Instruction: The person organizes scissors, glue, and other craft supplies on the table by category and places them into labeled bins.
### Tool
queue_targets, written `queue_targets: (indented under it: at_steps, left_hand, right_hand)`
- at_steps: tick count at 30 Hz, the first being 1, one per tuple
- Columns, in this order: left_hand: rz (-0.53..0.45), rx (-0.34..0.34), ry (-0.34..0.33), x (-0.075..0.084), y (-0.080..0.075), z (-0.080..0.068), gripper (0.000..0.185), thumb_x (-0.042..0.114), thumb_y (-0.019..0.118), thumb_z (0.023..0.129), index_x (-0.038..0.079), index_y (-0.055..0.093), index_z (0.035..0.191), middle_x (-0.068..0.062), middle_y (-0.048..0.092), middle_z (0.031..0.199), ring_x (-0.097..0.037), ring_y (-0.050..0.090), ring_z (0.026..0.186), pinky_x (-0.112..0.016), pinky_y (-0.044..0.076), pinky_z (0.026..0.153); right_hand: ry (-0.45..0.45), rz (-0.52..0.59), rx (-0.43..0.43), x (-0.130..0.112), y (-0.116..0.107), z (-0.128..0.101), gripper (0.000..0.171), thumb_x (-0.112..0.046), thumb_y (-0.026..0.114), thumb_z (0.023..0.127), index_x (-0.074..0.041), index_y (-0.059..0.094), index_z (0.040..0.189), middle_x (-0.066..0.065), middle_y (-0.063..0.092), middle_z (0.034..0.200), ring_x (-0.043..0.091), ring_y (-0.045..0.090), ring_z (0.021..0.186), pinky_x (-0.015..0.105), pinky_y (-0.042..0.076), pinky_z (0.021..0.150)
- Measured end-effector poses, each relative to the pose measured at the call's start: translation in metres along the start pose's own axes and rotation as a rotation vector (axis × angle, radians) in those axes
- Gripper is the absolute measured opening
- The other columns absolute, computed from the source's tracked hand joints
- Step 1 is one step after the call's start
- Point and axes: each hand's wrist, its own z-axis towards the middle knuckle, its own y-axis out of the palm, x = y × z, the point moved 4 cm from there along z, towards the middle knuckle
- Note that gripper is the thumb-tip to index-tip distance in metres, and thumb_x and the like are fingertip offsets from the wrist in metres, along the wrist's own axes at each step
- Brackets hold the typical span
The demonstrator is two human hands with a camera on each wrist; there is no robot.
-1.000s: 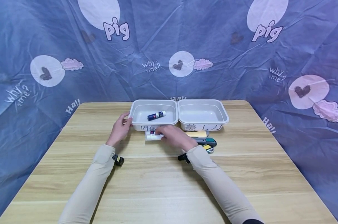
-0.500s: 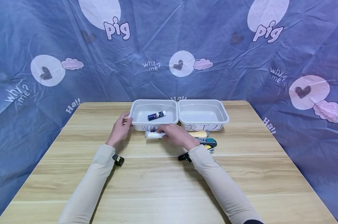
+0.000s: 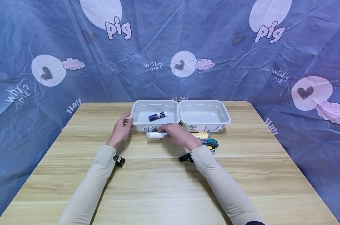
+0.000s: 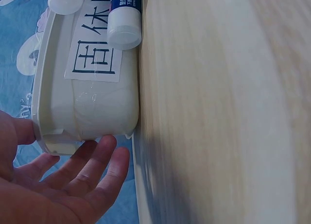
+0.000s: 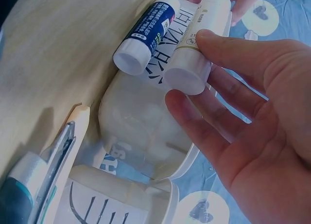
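Observation:
My left hand (image 3: 120, 129) holds the left end of a white plastic bin (image 4: 97, 107), thumb at the rim and fingertips on the end wall. Between thumb and fingers, my right hand (image 5: 262, 112) grips a white glue stick (image 5: 199, 42) in front of that bin. A second glue stick (image 5: 148, 32), with a dark blue label and white cap, stays against the bin's front by the table; the head view mostly hides it behind the white one. Inside the left bin lies another blue glue stick (image 3: 157, 116).
A matching white bin (image 3: 205, 114) adjoins on the right, both bins labelled in front. Before it lie a yellow-handled utility knife (image 3: 201, 134), a black and teal utility knife (image 3: 210, 142) and one with yellow and grey (image 3: 211, 149), partly behind my right wrist.
The right hand has lifted the white glue stick slightly up and toward the bin, so it now covers the blue one in the head view. The left hand stays put.

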Motion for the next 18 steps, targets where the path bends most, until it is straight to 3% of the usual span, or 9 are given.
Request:
queue_targets:
  at_steps: [8,18]
  left_hand:
    - [0.005,-0.005,-0.005,-0.0005,-0.0002,0.0004,0.049,0.025,0.045,0.11,0.007,0.04,0.155,-0.031,0.061,0.134,-0.044,0.067,0.112,-0.049,0.059,0.09]
    - [-0.009,-0.005,-0.01,-0.0001,-0.0001,-0.0005,0.049,0.024,0.046,0.11,0.007,0.039,0.156,-0.032,0.06,0.135,-0.045,0.066,0.113,-0.05,0.059,0.092]
  right_hand:
    - [0.008,-0.012,0.017,0.0015,-0.0031,0.0002,0.034,-0.001,0.072,0.093,-0.013,0.071,0.124,0.002,0.072,0.127,0.021,0.069,0.115,0.036,0.058,0.097]
    - [-0.008,-0.003,0.036,0.0003,-0.0101,-0.0011,0.033,-0.002,0.073,0.093,-0.012,0.071,0.124,0.004,0.073,0.125,0.022,0.069,0.115,0.038,0.057,0.1]
